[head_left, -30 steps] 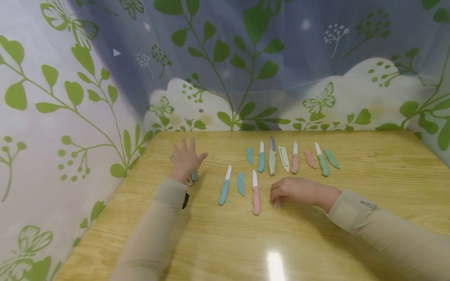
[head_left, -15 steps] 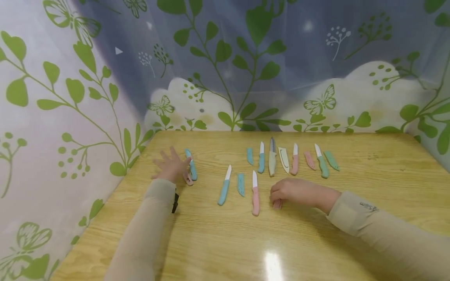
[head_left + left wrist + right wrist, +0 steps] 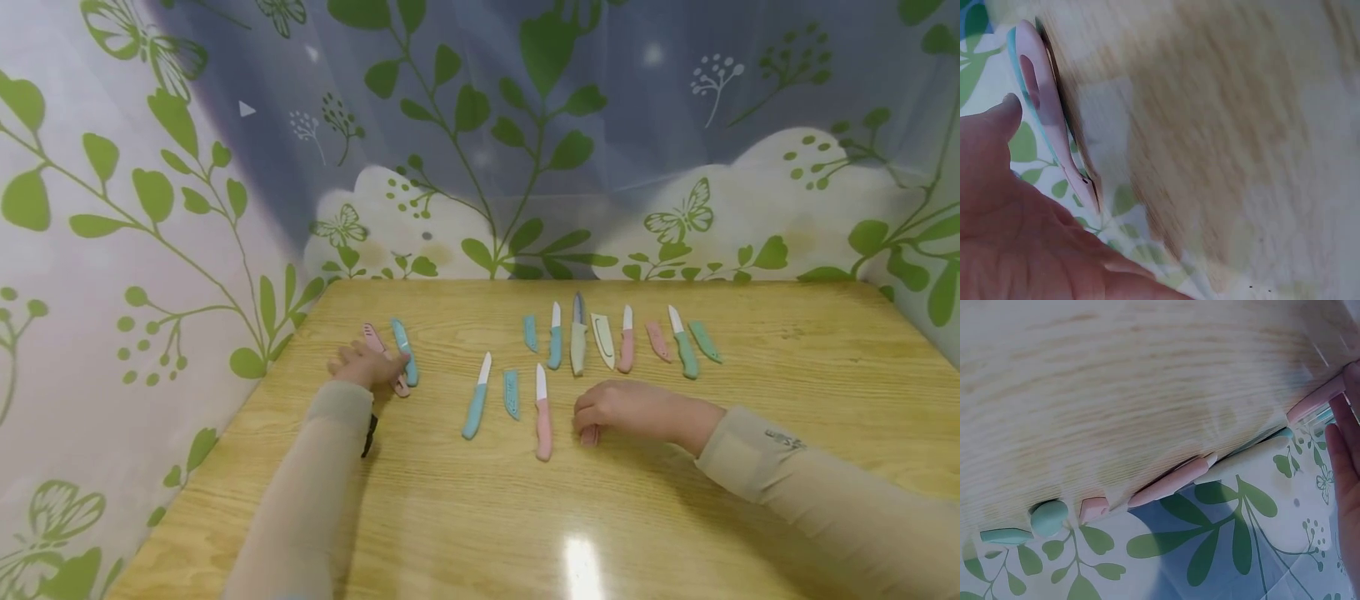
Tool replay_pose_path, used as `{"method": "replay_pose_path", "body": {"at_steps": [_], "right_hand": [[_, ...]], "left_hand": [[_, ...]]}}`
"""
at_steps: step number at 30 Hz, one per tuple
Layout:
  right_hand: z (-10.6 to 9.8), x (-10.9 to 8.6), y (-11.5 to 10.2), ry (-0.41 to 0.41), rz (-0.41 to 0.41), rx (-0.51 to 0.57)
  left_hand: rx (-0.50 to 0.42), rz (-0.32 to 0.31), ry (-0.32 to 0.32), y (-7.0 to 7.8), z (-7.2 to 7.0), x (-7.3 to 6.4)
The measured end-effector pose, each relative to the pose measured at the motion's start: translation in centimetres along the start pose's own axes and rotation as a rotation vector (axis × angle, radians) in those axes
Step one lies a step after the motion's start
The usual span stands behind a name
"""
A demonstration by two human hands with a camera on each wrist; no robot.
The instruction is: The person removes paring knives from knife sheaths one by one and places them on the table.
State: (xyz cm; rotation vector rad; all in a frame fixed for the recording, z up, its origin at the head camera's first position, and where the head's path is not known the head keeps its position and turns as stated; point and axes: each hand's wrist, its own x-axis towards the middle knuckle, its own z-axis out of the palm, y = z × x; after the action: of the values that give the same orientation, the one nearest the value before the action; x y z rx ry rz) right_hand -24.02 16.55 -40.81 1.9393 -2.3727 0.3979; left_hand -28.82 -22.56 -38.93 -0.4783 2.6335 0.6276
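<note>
My left hand [image 3: 365, 365] lies over a slim pink tool [image 3: 374, 337] with dark slots at its far end. In the left wrist view that pink tool [image 3: 1044, 94] has a looped handle, and my thumb stands apart from it. A blue tool [image 3: 405, 352] lies just right of this hand. My right hand [image 3: 630, 407] curls its fingertips down on a small pink knife sheath [image 3: 591, 435], mostly hidden beneath them. Left of it lies a pink-handled knife [image 3: 543, 412] with a bare white blade, beside a blue sheath [image 3: 512, 395] and a blue-handled knife [image 3: 477, 395].
Farther back on the wooden table [image 3: 465, 517] lie a blue knife [image 3: 555, 337], a cream knife [image 3: 578, 342], a cream sheath [image 3: 603, 342], another pink knife [image 3: 626, 340] and a green knife [image 3: 683, 343]. Other sheaths lie among them. A leaf-patterned cloth [image 3: 450, 125] stands behind.
My left hand has drawn back and to the left, its spread fingers lowering onto the pink tool; the blue tool came into view. My right hand has stayed in place.
</note>
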Motion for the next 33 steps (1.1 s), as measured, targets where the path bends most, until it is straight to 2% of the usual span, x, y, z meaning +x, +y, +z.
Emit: {"method": "replay_pose_path", "body": {"at_steps": [3, 5, 8, 10, 14, 15, 16, 19, 21, 23, 25, 33], "right_hand": [[0.0, 0.0, 0.0, -0.002, 0.008, 0.01], [0.1, 0.0, 0.0, -0.002, 0.014, 0.018], [0.1, 0.0, -0.1, -0.002, 0.02, 0.025], [0.1, 0.0, -0.1, -0.002, 0.028, 0.021], [0.0, 0.1, -0.2, -0.02, 0.047, -0.012], [0.0, 0.1, -0.3, -0.026, 0.049, -0.025], [0.0, 0.1, -0.3, -0.032, 0.05, -0.038], [-0.1, 0.1, -0.4, -0.044, 0.056, -0.065], [-0.1, 0.1, -0.5, -0.05, 0.058, -0.077], [0.0, 0.1, -0.5, -0.052, 0.059, -0.087], [0.0, 0.1, -0.5, -0.055, 0.059, -0.095], [0.0, 0.1, -0.5, -0.052, 0.061, -0.088]], "left_hand": [[-0.034, -0.057, -0.053, 0.6, -0.3, -0.3], [-0.106, -0.112, -0.073, 0.9, -0.6, -0.5], [-0.129, -0.133, -0.063, 1.2, -0.7, -0.6], [-0.018, -0.088, -0.033, 1.1, -0.6, -0.5], [0.315, 0.042, 0.054, 0.9, -0.4, -0.2], [0.372, 0.066, 0.075, 0.8, -0.4, -0.1], [0.385, 0.077, 0.086, 0.8, -0.5, 0.0], [0.298, 0.058, 0.083, 0.6, -0.6, 0.5], [0.164, 0.018, 0.064, 0.5, -0.6, 0.9], [0.08, -0.013, 0.05, 0.3, -0.6, 1.2], [0.035, -0.027, 0.041, 0.1, -0.6, 1.5], [0.184, 0.042, 0.069, -0.6, -1.1, 1.4]]}}
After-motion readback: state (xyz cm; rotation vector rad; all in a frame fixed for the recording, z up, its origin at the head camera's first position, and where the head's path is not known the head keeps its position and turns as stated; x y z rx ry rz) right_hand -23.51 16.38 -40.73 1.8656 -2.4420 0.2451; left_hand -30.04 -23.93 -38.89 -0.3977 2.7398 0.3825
